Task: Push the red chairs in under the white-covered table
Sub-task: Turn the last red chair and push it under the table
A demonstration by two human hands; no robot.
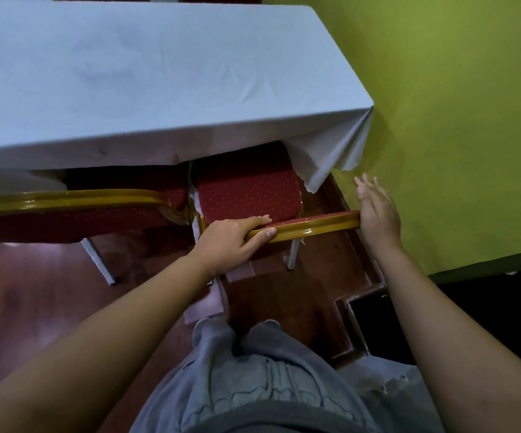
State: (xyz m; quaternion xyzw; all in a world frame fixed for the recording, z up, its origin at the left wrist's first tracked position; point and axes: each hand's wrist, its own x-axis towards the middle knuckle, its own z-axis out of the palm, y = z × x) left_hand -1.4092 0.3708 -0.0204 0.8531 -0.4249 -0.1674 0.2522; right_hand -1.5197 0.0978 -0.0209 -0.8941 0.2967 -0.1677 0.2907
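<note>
A neighbouring red chair (75, 210) sits tucked under the white-covered table (146, 79); the left hand (234, 242), grip holding the second chair's gold backrest rail (309, 228), while the right hand (378, 210), fingers spread, presses its end beside the green wall (459, 120).

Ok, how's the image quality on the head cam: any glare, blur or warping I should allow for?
Head view: wide-angle warp bends the white-covered table edges and stretches both forearms; bright glare streaks run along the gold top rail of the right red chair; the left hand and right hand are slightly soft; under the table is dark shadow.
</note>
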